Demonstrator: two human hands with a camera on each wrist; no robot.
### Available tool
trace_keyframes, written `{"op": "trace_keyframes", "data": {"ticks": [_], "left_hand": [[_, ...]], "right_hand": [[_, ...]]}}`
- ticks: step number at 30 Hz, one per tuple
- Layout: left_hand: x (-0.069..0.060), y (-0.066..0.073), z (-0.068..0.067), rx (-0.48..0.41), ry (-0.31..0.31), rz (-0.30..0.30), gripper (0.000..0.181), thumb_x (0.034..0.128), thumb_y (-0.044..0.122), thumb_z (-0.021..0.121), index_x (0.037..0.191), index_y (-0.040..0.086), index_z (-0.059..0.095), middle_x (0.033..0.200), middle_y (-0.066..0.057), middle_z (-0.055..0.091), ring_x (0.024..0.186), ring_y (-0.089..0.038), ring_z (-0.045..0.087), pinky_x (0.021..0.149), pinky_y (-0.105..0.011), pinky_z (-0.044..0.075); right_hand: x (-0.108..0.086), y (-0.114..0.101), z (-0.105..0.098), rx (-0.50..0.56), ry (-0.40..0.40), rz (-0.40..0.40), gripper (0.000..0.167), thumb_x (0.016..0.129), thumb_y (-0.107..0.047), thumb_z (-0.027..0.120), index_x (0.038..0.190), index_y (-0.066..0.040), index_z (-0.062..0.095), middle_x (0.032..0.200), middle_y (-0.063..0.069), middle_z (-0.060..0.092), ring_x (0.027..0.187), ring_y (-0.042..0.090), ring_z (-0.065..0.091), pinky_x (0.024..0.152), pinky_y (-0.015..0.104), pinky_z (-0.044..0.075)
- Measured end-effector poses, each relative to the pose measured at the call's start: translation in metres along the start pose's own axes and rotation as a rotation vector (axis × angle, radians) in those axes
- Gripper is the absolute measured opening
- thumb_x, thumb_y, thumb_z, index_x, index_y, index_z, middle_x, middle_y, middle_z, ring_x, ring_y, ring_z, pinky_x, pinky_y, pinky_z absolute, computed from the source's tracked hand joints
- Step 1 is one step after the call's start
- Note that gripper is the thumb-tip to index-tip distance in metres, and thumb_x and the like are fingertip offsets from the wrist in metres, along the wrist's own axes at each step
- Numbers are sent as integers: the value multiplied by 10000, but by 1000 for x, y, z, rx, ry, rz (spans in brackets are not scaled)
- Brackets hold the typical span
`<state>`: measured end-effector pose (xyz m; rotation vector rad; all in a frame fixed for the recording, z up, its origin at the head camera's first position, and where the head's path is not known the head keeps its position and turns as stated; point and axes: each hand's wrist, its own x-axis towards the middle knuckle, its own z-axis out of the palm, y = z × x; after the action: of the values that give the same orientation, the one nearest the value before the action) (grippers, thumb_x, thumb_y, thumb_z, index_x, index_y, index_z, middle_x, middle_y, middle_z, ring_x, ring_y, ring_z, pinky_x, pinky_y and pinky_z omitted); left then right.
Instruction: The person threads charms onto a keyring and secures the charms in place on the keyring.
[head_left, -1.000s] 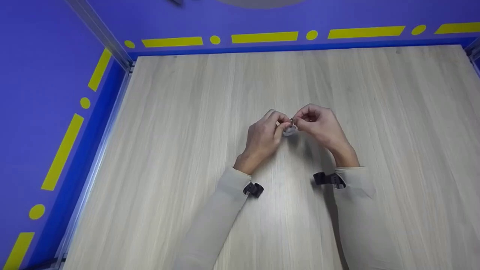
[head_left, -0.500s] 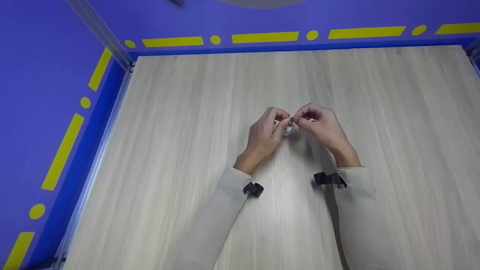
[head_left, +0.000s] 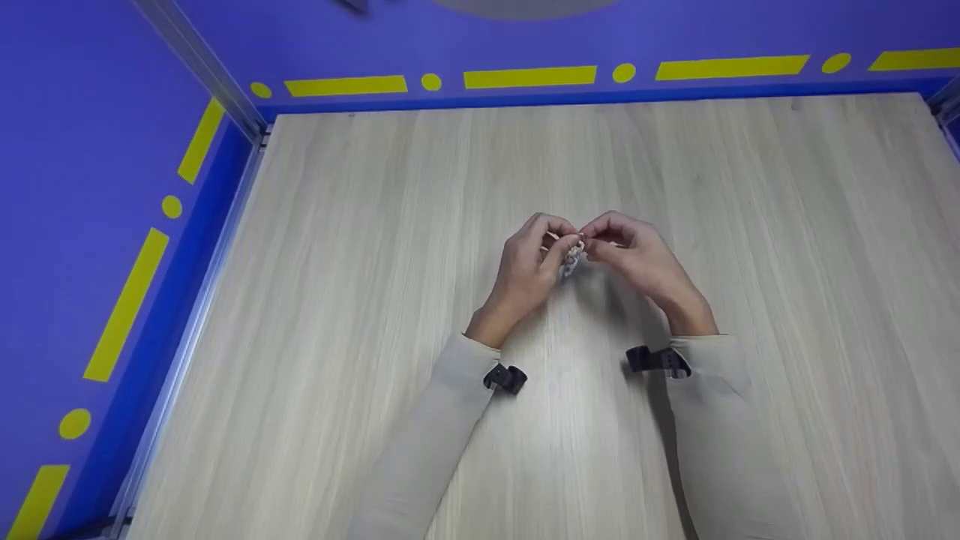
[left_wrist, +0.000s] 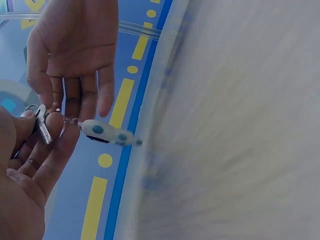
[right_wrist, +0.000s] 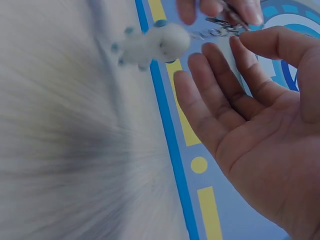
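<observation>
My left hand (head_left: 525, 259) pinches a bunch of silver keys (left_wrist: 43, 127) between thumb and fingers. Opposite it, my right hand (head_left: 637, 247) has its thumb and index fingertip together on the key ring (right_wrist: 239, 30), its other fingers loosely bent. A short chain (right_wrist: 207, 34) runs from the ring to a small white figure charm (right_wrist: 170, 42) with teal feet and spots, which hangs below the fingers, above the table. In the head view the charm (head_left: 571, 261) shows only as a small pale shape between the hands. Fingers hide part of the ring and keys.
Beneath the hands lies a light wood-grain table (head_left: 360, 262). Blue panels (head_left: 525, 37) with yellow stripes and dots stand along its back and left edges, joined by a metal corner post (head_left: 202, 67). Both wrists carry black straps (head_left: 660, 361) with small devices.
My right hand has shifted slightly left, bringing the fingertips of both hands closer together. The hanging charm has swung and turned a little to the left.
</observation>
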<state>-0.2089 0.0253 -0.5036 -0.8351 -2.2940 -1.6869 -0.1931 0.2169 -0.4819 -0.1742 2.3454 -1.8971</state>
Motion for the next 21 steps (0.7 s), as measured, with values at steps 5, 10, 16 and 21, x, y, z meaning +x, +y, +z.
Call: {"op": "trace_keyframes", "data": {"ticks": [5, 10, 16, 21], "left_hand": [[1, 4, -3, -38, 77, 12, 121, 1032, 81, 704, 1060, -25, 653, 1029, -113, 696, 832, -145, 683, 723, -239, 583], [3, 8, -5, -78, 126, -13, 119, 1021, 89, 727, 1049, -18, 680, 1014, -102, 722, 826, -114, 698, 727, -259, 600], [5, 8, -9, -110, 173, -56, 100, 1010, 72, 740, 1041, -17, 706, 1002, -84, 729, 817, -116, 689, 718, -274, 599], [6, 7, -14, -152, 208, -114, 114, 979, 75, 779, 1040, -9, 736, 981, -52, 747, 809, -129, 700, 720, -284, 601]], "right_hand": [[2, 4, 2, -91, -61, -20, 166, 981, 19, 667, 1141, 58, 692, 1148, 151, 703, 1092, 258, 665, 940, 305, 542], [4, 9, 5, -122, -141, -44, 194, 961, 15, 713, 1154, 39, 701, 1159, 154, 707, 1136, 282, 666, 991, 355, 539], [4, 9, 5, -164, -141, -57, 202, 957, 47, 730, 1158, 43, 712, 1149, 156, 711, 1099, 274, 672, 942, 298, 555], [3, 7, 1, -162, -89, -67, 241, 971, 15, 746, 1210, 34, 725, 1153, 160, 730, 1048, 224, 675, 907, 258, 554]]}}
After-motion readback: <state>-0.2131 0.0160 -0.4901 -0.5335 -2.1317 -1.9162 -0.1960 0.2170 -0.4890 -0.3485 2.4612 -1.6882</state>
